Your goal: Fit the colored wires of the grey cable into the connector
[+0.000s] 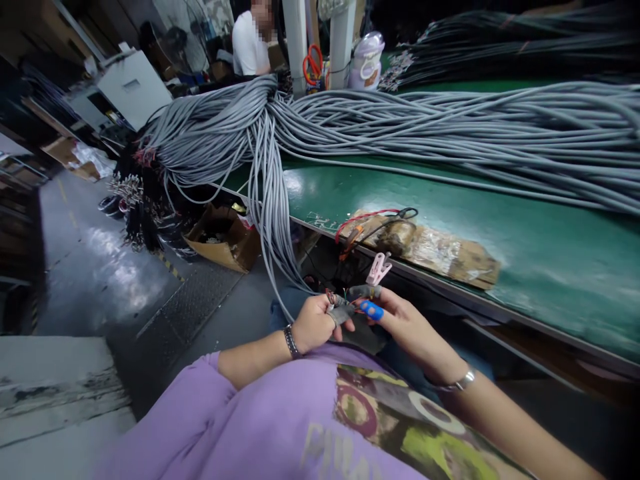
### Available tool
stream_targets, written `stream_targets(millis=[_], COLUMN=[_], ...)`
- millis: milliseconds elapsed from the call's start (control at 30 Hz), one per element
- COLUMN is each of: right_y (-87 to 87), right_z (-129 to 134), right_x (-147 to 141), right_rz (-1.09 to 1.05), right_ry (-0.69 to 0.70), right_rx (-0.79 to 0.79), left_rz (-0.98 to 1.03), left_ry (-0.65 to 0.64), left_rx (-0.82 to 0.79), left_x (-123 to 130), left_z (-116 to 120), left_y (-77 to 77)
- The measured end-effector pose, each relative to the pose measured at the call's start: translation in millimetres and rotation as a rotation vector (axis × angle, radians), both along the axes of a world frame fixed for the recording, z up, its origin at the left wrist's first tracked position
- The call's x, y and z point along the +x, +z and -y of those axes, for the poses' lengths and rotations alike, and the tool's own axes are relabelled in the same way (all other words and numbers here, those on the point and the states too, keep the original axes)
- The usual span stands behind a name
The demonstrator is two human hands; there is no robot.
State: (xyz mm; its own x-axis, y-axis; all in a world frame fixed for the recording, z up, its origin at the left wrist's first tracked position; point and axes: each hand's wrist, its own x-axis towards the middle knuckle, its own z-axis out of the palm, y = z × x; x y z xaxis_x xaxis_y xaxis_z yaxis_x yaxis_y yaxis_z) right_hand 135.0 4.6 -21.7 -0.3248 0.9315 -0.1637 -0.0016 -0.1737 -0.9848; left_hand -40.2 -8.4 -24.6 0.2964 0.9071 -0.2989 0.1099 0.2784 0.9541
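Note:
My left hand (pixel 317 321) is closed around the end of a grey cable (pixel 283 304), its thumb and forefinger wrapped in grey tape. Thin coloured wires (pixel 354 304) fan out of that end between my hands. My right hand (pixel 400 319) pinches these wires; its thumb wears a blue cover and its forefinger is taped grey. Just above my fingers, a pink clothes peg (pixel 379 268) is fixed at the table edge. The grey cable hangs down from a large cable bundle (pixel 273 180). My fingertips partly hide the wire ends.
A green table (pixel 545 250) bears long grey cables (pixel 450 130). Near its edge lies a taped cardboard strip (pixel 470 263) with red and black leads (pixel 367 217). An open cardboard box (pixel 225 243) stands on the floor. Orange-handled scissors (pixel 313 61) and another person (pixel 249 43) are farther back.

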Motion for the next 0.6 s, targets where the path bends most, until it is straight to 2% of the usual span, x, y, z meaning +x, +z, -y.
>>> stream_targets(millis=[133, 333, 433, 533, 600], right_y=[7.8, 7.4, 1.1, -5.8, -8.6], right_z=[-2, -4, -8, -14, -17], right_x=[-9, -13, -8, 3, 12], right_rz=[0.061, 0.196, 0.069, -0.189, -0.342], right_ry=[0.023, -0.045, -0.146, -0.356, -0.439], right_rx=[0.022, 0.021, -0.055, -0.259, -0.371], left_rz=[0.001, -0.005, 0.001, 0.068, 0.123], left_ry=[-0.043, -0.030, -0.056, -0.047, -0.005], left_rx=[0.011, -0.035, -0.022, -0.153, -0.226], left_x=[3, 3, 2, -1, -2], left_z=[-2, -3, -6, -8, -8], left_y=[-0.2, -4.3, 0.9, 4.6, 5.1])
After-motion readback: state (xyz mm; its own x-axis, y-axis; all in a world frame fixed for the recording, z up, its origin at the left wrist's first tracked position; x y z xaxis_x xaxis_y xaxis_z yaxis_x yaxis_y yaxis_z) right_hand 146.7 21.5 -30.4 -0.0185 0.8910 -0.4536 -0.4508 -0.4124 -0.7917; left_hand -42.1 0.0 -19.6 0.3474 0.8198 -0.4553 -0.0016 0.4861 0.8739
